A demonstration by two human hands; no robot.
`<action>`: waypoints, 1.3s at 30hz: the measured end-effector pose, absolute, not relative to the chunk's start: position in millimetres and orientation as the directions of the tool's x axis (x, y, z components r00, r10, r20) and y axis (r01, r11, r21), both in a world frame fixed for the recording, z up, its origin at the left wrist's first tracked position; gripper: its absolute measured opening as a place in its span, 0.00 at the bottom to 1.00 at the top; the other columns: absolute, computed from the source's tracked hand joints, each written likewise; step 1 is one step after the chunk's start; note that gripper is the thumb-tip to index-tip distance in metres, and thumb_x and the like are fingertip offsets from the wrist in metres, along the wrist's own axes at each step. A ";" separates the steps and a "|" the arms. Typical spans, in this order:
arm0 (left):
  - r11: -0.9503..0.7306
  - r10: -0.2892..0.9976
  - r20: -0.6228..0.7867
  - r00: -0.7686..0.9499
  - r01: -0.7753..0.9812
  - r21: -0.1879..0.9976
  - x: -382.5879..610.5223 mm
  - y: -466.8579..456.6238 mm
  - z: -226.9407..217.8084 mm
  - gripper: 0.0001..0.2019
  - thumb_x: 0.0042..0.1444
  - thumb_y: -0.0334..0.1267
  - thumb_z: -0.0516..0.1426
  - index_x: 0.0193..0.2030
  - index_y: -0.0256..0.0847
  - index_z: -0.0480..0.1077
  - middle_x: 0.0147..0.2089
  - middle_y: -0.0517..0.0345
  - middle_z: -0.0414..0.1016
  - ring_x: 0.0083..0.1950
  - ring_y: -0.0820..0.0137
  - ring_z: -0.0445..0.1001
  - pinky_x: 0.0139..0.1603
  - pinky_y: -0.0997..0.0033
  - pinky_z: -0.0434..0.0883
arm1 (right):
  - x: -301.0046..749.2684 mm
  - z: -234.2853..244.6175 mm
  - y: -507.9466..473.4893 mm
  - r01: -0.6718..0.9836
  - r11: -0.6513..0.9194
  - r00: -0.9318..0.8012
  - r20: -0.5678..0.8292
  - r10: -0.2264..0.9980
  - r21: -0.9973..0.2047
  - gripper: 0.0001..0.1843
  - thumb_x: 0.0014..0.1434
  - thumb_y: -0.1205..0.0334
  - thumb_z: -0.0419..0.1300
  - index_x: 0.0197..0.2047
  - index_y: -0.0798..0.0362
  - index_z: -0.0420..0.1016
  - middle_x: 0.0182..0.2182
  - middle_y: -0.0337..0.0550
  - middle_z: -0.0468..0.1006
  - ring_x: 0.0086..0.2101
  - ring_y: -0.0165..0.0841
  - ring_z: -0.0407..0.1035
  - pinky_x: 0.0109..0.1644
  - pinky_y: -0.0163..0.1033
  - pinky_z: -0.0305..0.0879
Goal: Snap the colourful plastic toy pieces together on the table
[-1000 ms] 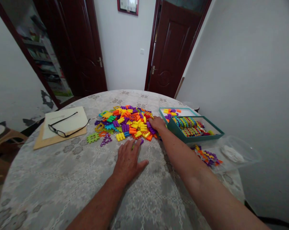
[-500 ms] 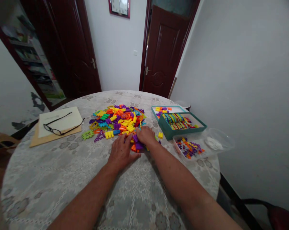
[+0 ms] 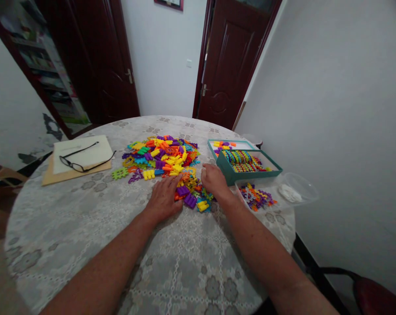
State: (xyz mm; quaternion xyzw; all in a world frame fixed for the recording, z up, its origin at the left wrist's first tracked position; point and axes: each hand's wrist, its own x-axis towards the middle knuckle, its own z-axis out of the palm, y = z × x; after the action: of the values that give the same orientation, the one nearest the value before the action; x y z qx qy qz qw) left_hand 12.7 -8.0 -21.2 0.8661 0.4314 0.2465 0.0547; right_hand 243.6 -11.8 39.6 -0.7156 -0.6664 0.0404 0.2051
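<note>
Left hand (image 3: pixel 164 199): spread against pieces (image 3: pixel 190 200)
Right hand (image 3: pixel 214 180): apart, curled, grip unclear
Box (image 3: pixel 242 177), right of both: overreaching could bump it

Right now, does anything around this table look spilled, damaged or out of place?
Mostly the left wall: dark, ragged patches break up its pale surface, possibly damage. On the tablecloth, colorful plastic pieces lie loosely heaped, though none looks clearly broken.

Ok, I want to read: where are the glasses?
In the head view, the glasses lie on the paper, left of the toy pile.
</note>
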 end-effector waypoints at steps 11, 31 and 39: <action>-0.652 0.756 0.368 0.542 0.674 0.347 15.9 -16.4 -5.3 0.28 0.61 0.41 0.58 0.69 0.41 0.68 0.69 0.42 0.70 0.69 0.50 0.69 0.71 0.45 0.64 | 257.1 17.8 -41.3 0.957 0.011 0.005 0.054 0.999 -0.292 0.24 0.63 0.74 0.55 0.59 0.57 0.80 0.57 0.57 0.80 0.61 0.42 0.70 0.69 0.44 0.59; -0.584 0.811 0.302 0.501 0.717 0.379 11.0 -10.6 -0.4 0.19 0.69 0.39 0.52 0.61 0.36 0.73 0.59 0.41 0.79 0.61 0.53 0.76 0.65 0.50 0.71 | 284.2 17.2 -71.0 0.861 0.198 -0.091 0.241 0.966 -0.468 0.19 0.65 0.71 0.52 0.54 0.55 0.80 0.51 0.55 0.81 0.53 0.41 0.74 0.63 0.45 0.67; -0.747 0.663 0.416 0.623 0.585 0.315 15.0 -24.8 18.2 0.23 0.66 0.52 0.62 0.62 0.42 0.71 0.60 0.44 0.77 0.62 0.52 0.73 0.66 0.47 0.68 | 291.2 36.8 -89.3 0.934 0.188 -0.209 -0.035 0.977 -0.305 0.20 0.67 0.60 0.59 0.60 0.52 0.75 0.54 0.54 0.80 0.52 0.45 0.75 0.58 0.44 0.67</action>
State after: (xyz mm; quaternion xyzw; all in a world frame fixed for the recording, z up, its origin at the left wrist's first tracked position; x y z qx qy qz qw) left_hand 15.0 -24.8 18.2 0.8977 0.3475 0.2605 0.0744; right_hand 291.2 -89.3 36.8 -0.6234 -0.7663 0.1310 0.0836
